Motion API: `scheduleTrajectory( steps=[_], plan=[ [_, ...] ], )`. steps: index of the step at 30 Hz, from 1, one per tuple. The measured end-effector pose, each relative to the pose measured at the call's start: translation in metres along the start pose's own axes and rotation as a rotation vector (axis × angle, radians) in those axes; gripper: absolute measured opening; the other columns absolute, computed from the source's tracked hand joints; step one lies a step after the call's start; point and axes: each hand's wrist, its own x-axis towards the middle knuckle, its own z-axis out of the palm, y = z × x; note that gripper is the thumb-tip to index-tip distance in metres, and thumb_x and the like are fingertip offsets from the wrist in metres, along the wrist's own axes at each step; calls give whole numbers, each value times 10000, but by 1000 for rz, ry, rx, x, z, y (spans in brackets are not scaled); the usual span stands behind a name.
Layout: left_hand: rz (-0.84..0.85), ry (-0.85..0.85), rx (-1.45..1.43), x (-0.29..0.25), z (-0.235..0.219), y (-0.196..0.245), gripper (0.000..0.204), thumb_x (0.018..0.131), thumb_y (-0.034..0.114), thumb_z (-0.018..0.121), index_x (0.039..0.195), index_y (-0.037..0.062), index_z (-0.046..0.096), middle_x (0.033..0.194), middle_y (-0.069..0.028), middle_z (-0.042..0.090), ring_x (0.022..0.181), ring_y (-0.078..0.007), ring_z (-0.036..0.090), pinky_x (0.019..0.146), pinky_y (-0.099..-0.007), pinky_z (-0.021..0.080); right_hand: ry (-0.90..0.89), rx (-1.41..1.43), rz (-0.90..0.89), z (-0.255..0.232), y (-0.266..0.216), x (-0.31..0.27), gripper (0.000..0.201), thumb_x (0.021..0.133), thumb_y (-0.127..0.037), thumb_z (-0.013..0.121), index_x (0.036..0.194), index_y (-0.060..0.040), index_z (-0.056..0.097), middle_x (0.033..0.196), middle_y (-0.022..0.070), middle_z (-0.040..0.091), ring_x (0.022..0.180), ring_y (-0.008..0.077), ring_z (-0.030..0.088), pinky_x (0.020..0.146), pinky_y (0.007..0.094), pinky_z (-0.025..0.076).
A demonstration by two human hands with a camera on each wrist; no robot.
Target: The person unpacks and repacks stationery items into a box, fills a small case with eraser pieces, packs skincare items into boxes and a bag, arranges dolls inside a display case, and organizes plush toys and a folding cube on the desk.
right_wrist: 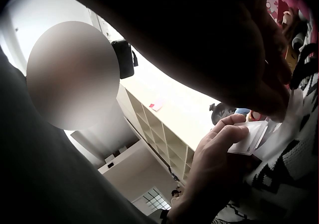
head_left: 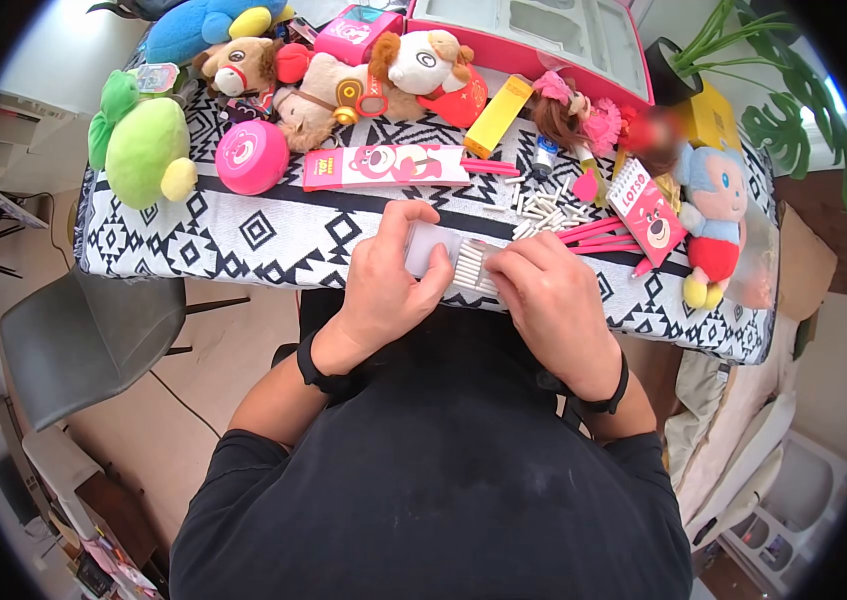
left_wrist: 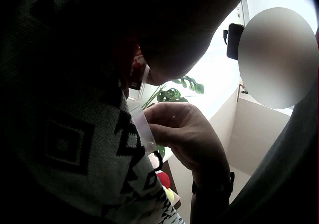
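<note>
My left hand (head_left: 384, 275) grips a small clear plastic box (head_left: 430, 250) between thumb and fingers, just over the near edge of the table. White sticks (head_left: 470, 266) lie side by side in a row in its right part. At the box's right end, the thumb and fingertips of my right hand (head_left: 556, 292) pinch its edge. The left wrist view shows the right hand against the translucent plastic (left_wrist: 143, 127). In the right wrist view the left thumb lies on the flat clear face (right_wrist: 248, 138). Loose white sticks (head_left: 544, 212) are scattered just beyond the right hand.
Pink pens (head_left: 599, 236) and a LOTSO notepad (head_left: 647, 215) lie to the right. Behind the hands are a pink printed pack (head_left: 384, 167), a round pink case (head_left: 252, 157) and a yellow box (head_left: 499, 117). Plush toys (head_left: 149, 140) line the back; a grey chair (head_left: 94, 335) stands left.
</note>
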Motion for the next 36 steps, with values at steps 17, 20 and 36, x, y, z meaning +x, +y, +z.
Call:
scheduleTrajectory(
  steps=[17,20,36],
  plan=[
    [9,5,-15,-1,0,0,336,982,70,761,1283,34,615,745,-67,629,585,-174,625,590,-364,489,147,90,10,-1,10,12,145,933,-33,855,1072,-51,815,958,94,762,939,315,745,807,452,612],
    [7,0,13,0,0,1,338,982,70,762,1286,35,617,744,-66,624,584,-174,615,593,-363,486,154,-60,50,1,23,29,146,936,-48,853,1078,-43,817,1059,102,751,1025,318,743,854,458,613],
    [26,30,-15,-2,1,-1,332,1003,48,755,1300,35,609,757,-56,638,585,-151,621,586,-353,488,128,-104,89,7,36,38,48,955,-63,829,987,-41,801,1021,109,714,1007,333,743,827,457,615]
  ],
)
